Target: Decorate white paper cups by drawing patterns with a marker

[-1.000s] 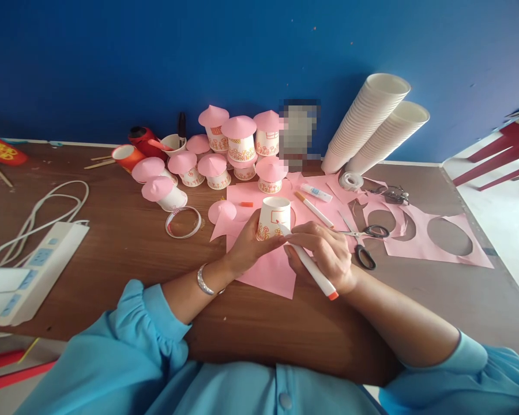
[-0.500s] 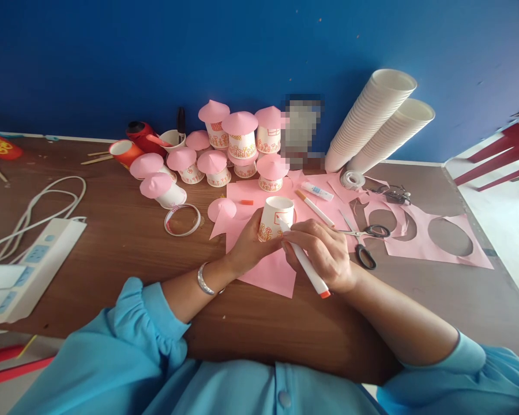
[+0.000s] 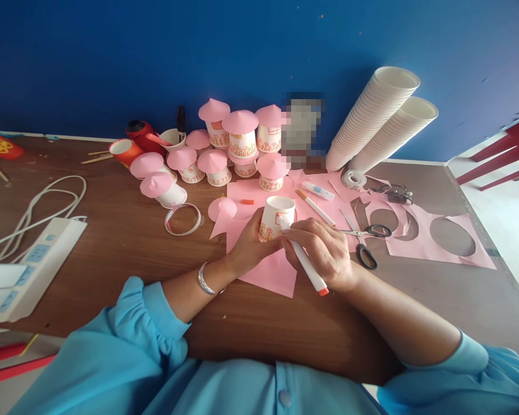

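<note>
A white paper cup with orange flowers and a small red-orange square drawn on its side is gripped by my left hand. My right hand is closed round a white marker with an orange end, its tip at the drawn square. The orange marker cap lies on the pink paper beneath the cup. Just beyond my right hand lie a second marker and a glue stick. Scissors with black handles rest open to the right.
Several decorated cups with pink cone roofs stand along the blue wall. Two tall stacks of cups lean at the back right, near a tape roll. A power strip and a tape ring lie to the left.
The marker tip has shifted very slightly on the square, where the red-orange lines look a little different. Both hands keep their grips, and the other things stay in place.
</note>
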{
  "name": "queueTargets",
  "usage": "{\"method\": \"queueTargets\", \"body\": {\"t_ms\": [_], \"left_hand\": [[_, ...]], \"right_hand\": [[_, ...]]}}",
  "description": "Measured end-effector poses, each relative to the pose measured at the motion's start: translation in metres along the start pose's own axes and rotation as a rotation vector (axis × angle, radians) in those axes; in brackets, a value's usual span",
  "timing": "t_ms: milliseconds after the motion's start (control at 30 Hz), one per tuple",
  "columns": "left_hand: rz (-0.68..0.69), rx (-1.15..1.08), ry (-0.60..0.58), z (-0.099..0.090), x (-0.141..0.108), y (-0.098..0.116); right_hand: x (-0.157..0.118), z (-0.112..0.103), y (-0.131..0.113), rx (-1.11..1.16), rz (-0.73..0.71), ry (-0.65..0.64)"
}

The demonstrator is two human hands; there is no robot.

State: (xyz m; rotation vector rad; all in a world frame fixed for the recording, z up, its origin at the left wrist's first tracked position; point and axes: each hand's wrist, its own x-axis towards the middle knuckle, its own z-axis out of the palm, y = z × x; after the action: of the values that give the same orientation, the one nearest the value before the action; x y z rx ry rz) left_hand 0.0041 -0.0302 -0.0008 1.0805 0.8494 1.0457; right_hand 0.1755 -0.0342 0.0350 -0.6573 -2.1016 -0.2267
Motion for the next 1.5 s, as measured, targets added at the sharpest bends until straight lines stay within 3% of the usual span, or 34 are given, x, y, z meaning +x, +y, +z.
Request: {"method": "queueTargets", "body": {"t_ms": [1000, 1500], "left_hand": [[-0.039, 0.004, 0.042, -0.0031, 0.0011, 0.0009], [0.024, 0.028, 0.023, -0.0024, 0.0009, -0.0019]], "right_hand": [[0.0014, -0.0029, -0.0045, -0.032, -0.013, -0.042], [-0.0010, -0.0037, -0.0047, -0.067, -0.060, -0.050]]}}
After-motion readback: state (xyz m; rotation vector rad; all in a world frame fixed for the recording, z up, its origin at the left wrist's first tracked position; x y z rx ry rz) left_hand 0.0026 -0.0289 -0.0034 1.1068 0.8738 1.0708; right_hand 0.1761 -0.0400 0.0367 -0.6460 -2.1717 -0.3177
